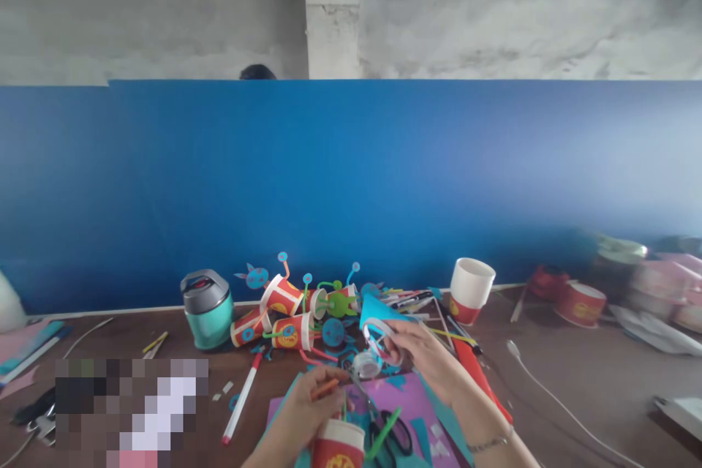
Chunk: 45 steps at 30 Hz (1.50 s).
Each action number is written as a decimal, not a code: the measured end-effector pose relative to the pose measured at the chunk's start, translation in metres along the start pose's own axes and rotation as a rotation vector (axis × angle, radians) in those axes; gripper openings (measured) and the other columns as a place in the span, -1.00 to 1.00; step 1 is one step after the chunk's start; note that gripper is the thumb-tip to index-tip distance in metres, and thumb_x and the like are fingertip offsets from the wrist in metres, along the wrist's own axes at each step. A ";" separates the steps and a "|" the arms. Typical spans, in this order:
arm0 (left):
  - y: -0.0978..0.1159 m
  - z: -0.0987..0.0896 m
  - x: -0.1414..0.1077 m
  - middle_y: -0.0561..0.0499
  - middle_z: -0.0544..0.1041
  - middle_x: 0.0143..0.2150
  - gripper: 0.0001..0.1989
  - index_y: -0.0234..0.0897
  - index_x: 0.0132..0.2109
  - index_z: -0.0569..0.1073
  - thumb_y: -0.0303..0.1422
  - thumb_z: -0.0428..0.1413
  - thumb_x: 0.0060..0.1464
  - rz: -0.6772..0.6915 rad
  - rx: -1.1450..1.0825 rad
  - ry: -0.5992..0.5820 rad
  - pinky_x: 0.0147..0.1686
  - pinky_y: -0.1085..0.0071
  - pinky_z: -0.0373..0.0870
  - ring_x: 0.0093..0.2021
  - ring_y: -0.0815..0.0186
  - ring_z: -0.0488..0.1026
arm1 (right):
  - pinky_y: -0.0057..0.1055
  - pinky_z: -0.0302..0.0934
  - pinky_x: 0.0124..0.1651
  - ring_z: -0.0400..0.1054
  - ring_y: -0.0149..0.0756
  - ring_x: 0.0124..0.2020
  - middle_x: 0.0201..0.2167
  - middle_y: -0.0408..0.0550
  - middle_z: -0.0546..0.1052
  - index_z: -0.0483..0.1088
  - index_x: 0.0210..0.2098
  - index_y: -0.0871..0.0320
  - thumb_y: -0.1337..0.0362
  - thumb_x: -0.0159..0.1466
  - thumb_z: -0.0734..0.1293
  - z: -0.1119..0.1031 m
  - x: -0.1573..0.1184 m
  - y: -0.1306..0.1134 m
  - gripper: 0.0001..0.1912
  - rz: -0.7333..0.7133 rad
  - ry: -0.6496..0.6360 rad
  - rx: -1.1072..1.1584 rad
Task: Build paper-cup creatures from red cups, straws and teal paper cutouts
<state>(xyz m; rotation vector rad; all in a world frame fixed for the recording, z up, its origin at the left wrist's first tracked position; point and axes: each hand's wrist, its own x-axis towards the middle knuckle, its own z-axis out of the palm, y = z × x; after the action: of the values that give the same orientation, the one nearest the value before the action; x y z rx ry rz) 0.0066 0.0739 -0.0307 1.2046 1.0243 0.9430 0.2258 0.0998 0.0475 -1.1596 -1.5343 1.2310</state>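
Observation:
My left hand point(312, 409) is closed, with its fingers pinched on an orange straw point(325, 389). Just below it stands a red and white paper cup point(337, 442), and a bent green straw point(385, 433) sticks out at its right. My right hand point(420, 347) reaches forward, fingers curled on a white ring that looks like a tape roll point(381, 336), in front of a piece of blue paper point(374, 309). A second, clear tape roll point(366, 364) lies just below. Scissors with black handles point(392, 435) rest on purple and teal paper point(420, 402) between my arms.
Several decorated paper cups point(293, 331) with straw limbs lie in a cluster ahead. A teal jar point(207, 311) and a marker point(243, 398) are at left. Stacked white cups point(472, 289), a cable point(553, 402) and a red cup point(581, 303) are at right. A blue partition point(384, 175) stands behind.

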 end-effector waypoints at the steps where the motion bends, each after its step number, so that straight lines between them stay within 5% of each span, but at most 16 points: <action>1: -0.001 0.000 0.001 0.01 0.53 -0.50 -0.67 -0.33 -0.20 0.50 -0.23 0.20 -0.12 0.012 0.091 0.029 -0.44 0.43 0.30 -0.49 0.31 0.43 | -0.47 0.19 -0.45 0.28 -0.40 -0.55 -0.60 -0.15 0.41 0.37 -0.51 0.16 0.20 0.13 0.26 0.002 0.000 -0.001 -0.82 0.000 -0.012 0.038; 4: 0.002 -0.003 -0.002 -0.10 0.59 -0.29 -0.72 -0.30 -0.14 0.51 -0.34 0.10 -0.04 0.210 0.470 0.242 -0.20 0.26 0.40 -0.25 0.15 0.50 | -0.45 0.23 -0.42 0.37 -0.34 -0.50 -0.52 -0.10 0.52 0.45 -0.41 0.18 0.18 0.09 0.35 0.011 0.003 0.000 -0.82 0.006 0.013 0.021; 7: 0.014 -0.002 -0.012 -0.17 0.47 0.08 -0.56 -0.22 0.10 0.40 -0.39 0.05 0.03 0.530 0.806 0.455 0.08 0.02 0.26 0.11 0.01 0.35 | -0.41 0.27 -0.34 0.43 -0.27 -0.43 -0.48 -0.04 0.56 0.46 -0.42 0.21 0.18 0.13 0.34 0.023 0.002 0.004 -0.81 -0.046 0.004 -0.047; 13: 0.026 0.021 -0.015 -0.16 0.32 0.22 -0.39 -0.13 0.33 0.06 -0.45 -0.03 0.15 0.782 0.942 0.343 0.11 0.05 0.28 0.22 0.07 0.22 | -0.44 0.28 -0.36 0.41 -0.26 -0.40 -0.45 -0.08 0.54 0.47 -0.21 0.19 0.14 0.26 0.27 0.047 -0.014 -0.009 -0.74 -0.150 -0.020 -0.078; 20: 0.031 0.036 -0.013 -0.14 0.40 0.12 -0.51 -0.13 0.18 0.32 -0.52 -0.06 0.12 0.801 0.734 0.369 0.12 0.03 0.27 0.14 0.11 0.32 | -0.44 0.27 -0.36 0.39 -0.25 -0.40 -0.45 -0.08 0.51 0.48 -0.19 0.15 0.15 0.33 0.19 0.048 -0.019 -0.017 -0.71 -0.271 0.024 -0.256; 26: 0.052 0.025 -0.019 -0.15 0.51 -0.01 -0.77 -0.22 -0.10 0.49 -0.40 -0.01 0.16 0.557 0.508 0.334 -0.08 0.25 0.46 0.00 0.15 0.46 | -0.45 0.26 -0.37 0.41 -0.27 -0.44 -0.48 -0.10 0.53 0.47 -0.18 0.14 0.21 0.32 0.18 0.049 -0.020 -0.021 -0.74 -0.288 0.006 -0.348; 28: 0.050 0.023 -0.017 -0.15 0.49 0.03 -0.73 -0.23 -0.01 0.45 -0.39 -0.02 0.17 0.536 0.498 0.353 -0.08 0.25 0.47 0.01 0.14 0.46 | -0.46 0.26 -0.36 0.42 -0.27 -0.43 -0.48 -0.11 0.54 0.46 -0.18 0.14 0.23 0.32 0.18 0.050 -0.021 -0.023 -0.75 -0.296 0.009 -0.354; 32: 0.028 0.029 -0.011 -0.13 0.33 0.23 -0.53 -0.15 0.23 0.26 -0.47 -0.05 0.17 0.737 0.635 0.405 0.18 0.08 0.23 0.24 0.13 0.23 | -0.45 0.27 -0.34 0.42 -0.26 -0.40 -0.47 -0.10 0.54 0.44 -0.19 0.15 0.19 0.33 0.17 0.051 -0.021 -0.019 -0.74 -0.310 0.024 -0.357; 37: 0.011 0.035 -0.008 -0.14 0.29 0.26 -0.40 -0.12 0.29 0.15 -0.55 -0.06 0.11 0.830 0.742 0.375 0.15 0.02 0.27 0.25 0.10 0.23 | -0.40 0.27 -0.30 0.41 -0.23 -0.39 -0.43 -0.06 0.54 0.41 -0.27 0.14 0.17 0.34 0.13 0.052 -0.019 -0.011 -0.73 -0.302 0.073 -0.436; 42: 0.036 0.035 -0.017 -0.16 0.45 0.06 -0.78 -0.20 -0.13 0.49 -0.44 0.00 0.13 0.633 0.526 0.356 -0.10 0.24 0.48 0.08 0.12 0.40 | -0.35 0.23 -0.27 0.41 -0.21 -0.40 -0.42 -0.06 0.56 0.41 -0.19 0.12 0.23 0.34 0.14 0.052 -0.019 -0.009 -0.76 -0.302 0.061 -0.512; 45: 0.048 0.035 -0.018 -0.14 0.48 -0.09 -0.90 -0.24 -0.33 0.48 -0.37 0.07 0.07 0.528 0.360 0.429 -0.24 0.31 0.51 -0.05 0.13 0.46 | -0.33 0.21 -0.22 0.43 -0.19 -0.33 -0.32 -0.02 0.58 0.41 -0.15 0.12 0.28 0.34 0.14 0.054 -0.021 -0.008 -0.76 -0.342 0.051 -0.559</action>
<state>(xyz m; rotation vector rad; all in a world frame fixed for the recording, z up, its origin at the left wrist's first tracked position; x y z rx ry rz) 0.0340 0.0530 0.0213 1.6625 1.2776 1.5216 0.1772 0.0666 0.0448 -1.1852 -2.0063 0.5530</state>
